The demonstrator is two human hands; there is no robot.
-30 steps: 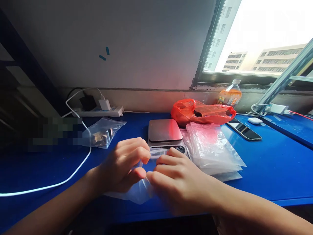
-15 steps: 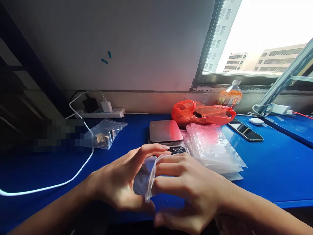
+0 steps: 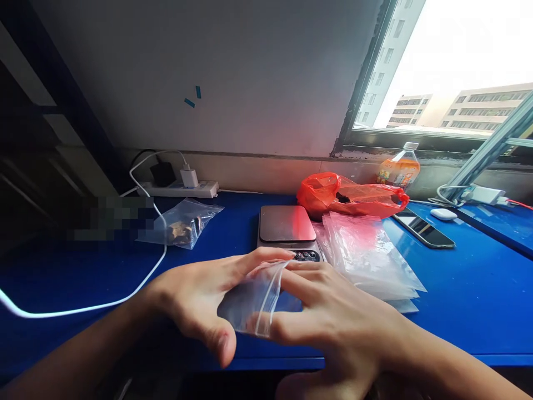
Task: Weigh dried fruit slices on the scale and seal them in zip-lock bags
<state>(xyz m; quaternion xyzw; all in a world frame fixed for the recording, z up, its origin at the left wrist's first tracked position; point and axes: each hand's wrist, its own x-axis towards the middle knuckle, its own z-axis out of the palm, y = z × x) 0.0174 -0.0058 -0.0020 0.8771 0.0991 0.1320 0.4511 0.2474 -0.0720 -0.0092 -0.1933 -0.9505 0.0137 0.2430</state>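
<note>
Between my hands is a small clear zip bag (image 3: 250, 303), its zip-edged mouth turned to the right. My right hand (image 3: 333, 314) has fingers spread inside the mouth, stretching and holding it; its thumb is low and apart. My left hand (image 3: 195, 297) is at the bag's left side, thumb stretched away and the other fingers reaching over and behind the bag, partly hidden. Just beyond my hands stands a digital kitchen scale (image 3: 287, 224) with its buttons partly covered. A stack of clear plastic bags (image 3: 370, 264) lies to the right of the scale.
A bag of brown pieces (image 3: 183, 228) lies left, crossed by a white cable (image 3: 145, 283). At the back are a power strip (image 3: 204, 190), a red plastic bag (image 3: 318, 194) and a drink bottle (image 3: 400, 166). A phone (image 3: 425, 228) and white earbud case (image 3: 443, 214) lie right.
My left thumb has moved away from the bag. The fingers of my right hand have spread wider and pulled the bag's mouth further open. The view has shifted slightly left.
</note>
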